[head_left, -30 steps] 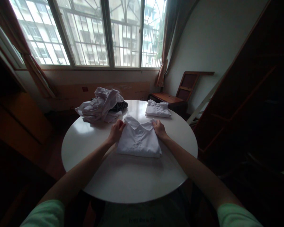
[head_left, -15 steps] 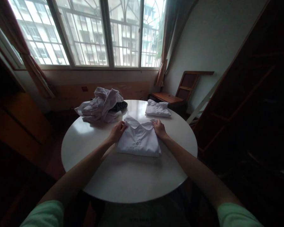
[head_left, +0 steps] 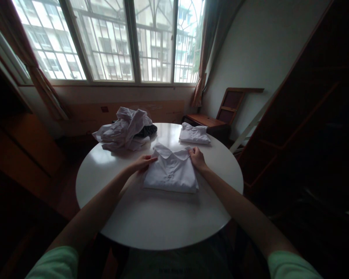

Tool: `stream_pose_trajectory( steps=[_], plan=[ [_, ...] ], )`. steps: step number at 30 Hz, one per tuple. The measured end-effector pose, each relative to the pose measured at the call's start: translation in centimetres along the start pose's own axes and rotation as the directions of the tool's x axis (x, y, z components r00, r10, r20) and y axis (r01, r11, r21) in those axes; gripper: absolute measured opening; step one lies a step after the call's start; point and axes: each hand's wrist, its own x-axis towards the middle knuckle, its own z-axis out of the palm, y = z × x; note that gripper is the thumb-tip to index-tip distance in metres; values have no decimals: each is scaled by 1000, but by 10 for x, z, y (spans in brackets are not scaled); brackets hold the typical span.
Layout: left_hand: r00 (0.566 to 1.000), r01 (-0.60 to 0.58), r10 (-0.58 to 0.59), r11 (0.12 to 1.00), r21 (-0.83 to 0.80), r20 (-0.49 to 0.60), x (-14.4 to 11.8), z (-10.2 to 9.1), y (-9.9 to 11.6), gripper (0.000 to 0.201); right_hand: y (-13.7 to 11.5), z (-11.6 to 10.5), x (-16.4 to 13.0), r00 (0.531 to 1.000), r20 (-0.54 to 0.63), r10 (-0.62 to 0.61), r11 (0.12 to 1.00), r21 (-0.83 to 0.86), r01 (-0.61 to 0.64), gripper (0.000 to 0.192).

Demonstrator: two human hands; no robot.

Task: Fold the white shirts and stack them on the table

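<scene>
A folded white shirt (head_left: 172, 172) lies flat on the round white table (head_left: 157, 221), its collar facing away from me and its buttons up the middle. My left hand (head_left: 145, 161) grips the shirt's left edge just below the collar, thumb on top and fingers partly hidden underneath. At the right end of the collar, my right hand (head_left: 196, 157) is closed on the fabric.
A rumpled heap of white clothes (head_left: 123, 130), with a dark patterned piece (head_left: 147, 131) in it, sits at the table's back left. Another folded white shirt (head_left: 194, 134) lies at the back right. Beyond the table stands a wooden chair (head_left: 229, 102) by the wall.
My left hand has shifted slightly down and toward me along the shirt's left edge, from the collar corner. My right hand and the shirt stay in place.
</scene>
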Motion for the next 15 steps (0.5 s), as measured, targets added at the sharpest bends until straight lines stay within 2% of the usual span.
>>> stream_pose_trajectory(
  steps=[4, 8, 12, 15],
  plan=[
    [996, -11, 1, 992, 125, 84, 1, 0, 0, 23, 4, -6, 3, 994, -26, 104, 993, -46, -105, 36],
    [994, -111, 101, 936, 334, 49, 5, 2, -3, 25, 5, -14, 5, 972, 148, 185, 974, -161, -161, 52],
    [983, -147, 182, 785, 601, 3, 6, 1, -2, 25, 0, -16, 1, 972, 220, 78, 983, -179, -39, 52],
    [971, -116, 228, 709, 695, -71, 7, 1, -2, 25, -1, -11, 0, 972, 234, 8, 1000, -19, -4, 49]
  ],
)
